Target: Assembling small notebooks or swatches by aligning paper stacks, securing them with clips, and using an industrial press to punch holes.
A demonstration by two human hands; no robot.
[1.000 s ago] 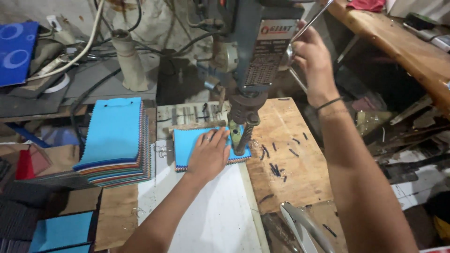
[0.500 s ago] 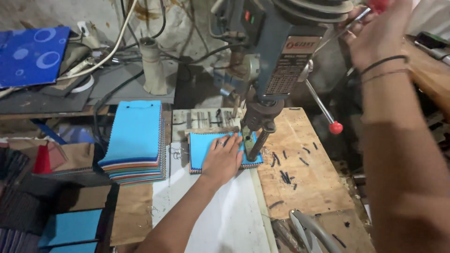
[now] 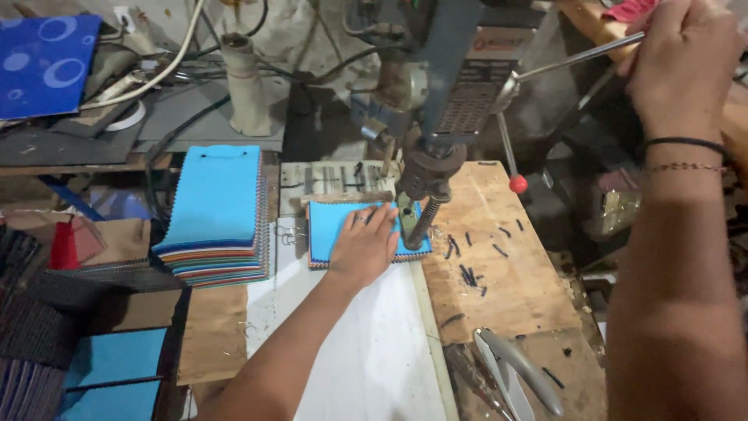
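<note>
Partly hidden under the left hand point(image 3: 365, 248), a small stack of blue fabric swatches point(image 3: 327, 226) lies flat on the counter point(image 3: 499, 288), right beneath the spindle of the drill press point(image 3: 436, 93). The hand's fingers point(image 3: 382, 218) are spread open and pressed on the top swatch, gripping nothing; the palm covers the middle of the stack, and the spindle blocks its right edge, so where the bit meets the cloth is hard to make out. The right hand point(image 3: 682, 58) is up at the picture's top edge, its fingers curled around the metal feed lever point(image 3: 580, 56); the lever's end is hidden inside the grip. A second lever with a red knob point(image 3: 517, 184) hangs down beside the machine. Left of the small stack, apart from it, stands a taller pile of swatches point(image 3: 218, 210), blue on top. Dark scraps point(image 3: 467, 274) are scattered over the wooden board to the right, and a pair of shears point(image 3: 514, 370) lies near the bottom, partly cut off.
</note>
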